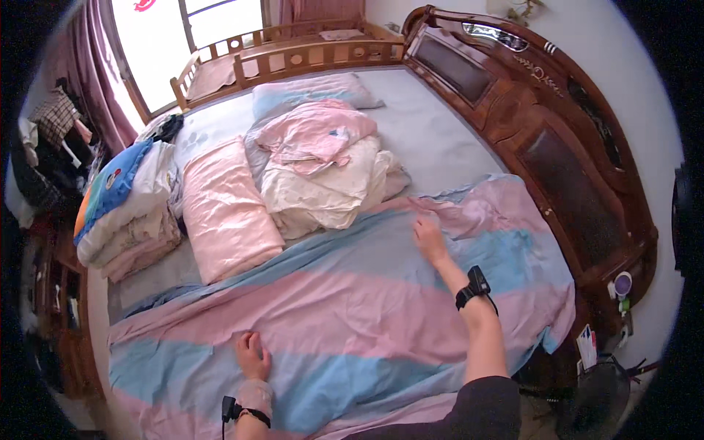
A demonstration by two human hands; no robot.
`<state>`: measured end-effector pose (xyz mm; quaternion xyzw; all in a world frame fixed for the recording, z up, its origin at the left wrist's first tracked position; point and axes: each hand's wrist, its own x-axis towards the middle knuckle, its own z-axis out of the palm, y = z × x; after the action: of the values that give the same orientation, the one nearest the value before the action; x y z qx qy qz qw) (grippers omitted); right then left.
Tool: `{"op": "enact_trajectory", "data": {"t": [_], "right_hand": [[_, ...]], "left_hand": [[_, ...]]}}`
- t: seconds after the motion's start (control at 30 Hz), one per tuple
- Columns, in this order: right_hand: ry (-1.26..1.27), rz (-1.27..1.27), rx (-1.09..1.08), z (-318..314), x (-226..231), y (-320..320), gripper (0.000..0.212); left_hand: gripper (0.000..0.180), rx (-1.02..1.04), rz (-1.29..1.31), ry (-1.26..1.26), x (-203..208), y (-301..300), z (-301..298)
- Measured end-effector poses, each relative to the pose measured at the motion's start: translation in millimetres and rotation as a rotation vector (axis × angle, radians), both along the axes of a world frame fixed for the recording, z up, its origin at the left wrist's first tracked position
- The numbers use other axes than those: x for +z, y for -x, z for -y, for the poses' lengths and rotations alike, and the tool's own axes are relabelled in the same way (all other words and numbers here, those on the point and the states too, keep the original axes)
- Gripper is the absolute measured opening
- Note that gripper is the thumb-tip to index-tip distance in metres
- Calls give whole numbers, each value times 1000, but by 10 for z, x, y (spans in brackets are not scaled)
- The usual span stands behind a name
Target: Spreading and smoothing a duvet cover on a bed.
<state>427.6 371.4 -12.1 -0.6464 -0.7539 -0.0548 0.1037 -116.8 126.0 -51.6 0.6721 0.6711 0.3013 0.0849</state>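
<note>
A pink and light-blue striped sheet (352, 323) lies spread over the near half of the bed. My left hand (252, 355) rests flat on it near the front edge, fingers apart. My right hand (428, 240) reaches farther out and presses on the sheet close to its wrinkled far edge. Each wrist wears a black band. Neither hand holds anything.
A heap of cream and pink bedding (323, 165) and a folded pink quilt (226, 213) lie mid-bed. Stacked blankets (125, 213) sit at the left edge. A dark wooden headboard (543, 139) runs along the right, a wooden cot (293, 55) stands beyond, a fan (594, 396) below right.
</note>
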Motion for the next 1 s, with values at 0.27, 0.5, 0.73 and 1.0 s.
{"op": "enact_trajectory", "data": {"t": [0.27,0.5,0.73,1.0], "right_hand": [[-389,-495,-580,-386,355,-969,16],[-184,-319,-655,-861,248,-1698,19],[60,-119,-912,-818,-317,-1266,39],[-583,-1777,-440,-1376,-40,-2357,30]], "left_hand": [[42,-16,0,-7,-47,48,27],[42,6,-8,21,-212,0,-11],[42,23,-83,51,-151,97,20],[41,10,-46,50,-177,-69,-78]]}}
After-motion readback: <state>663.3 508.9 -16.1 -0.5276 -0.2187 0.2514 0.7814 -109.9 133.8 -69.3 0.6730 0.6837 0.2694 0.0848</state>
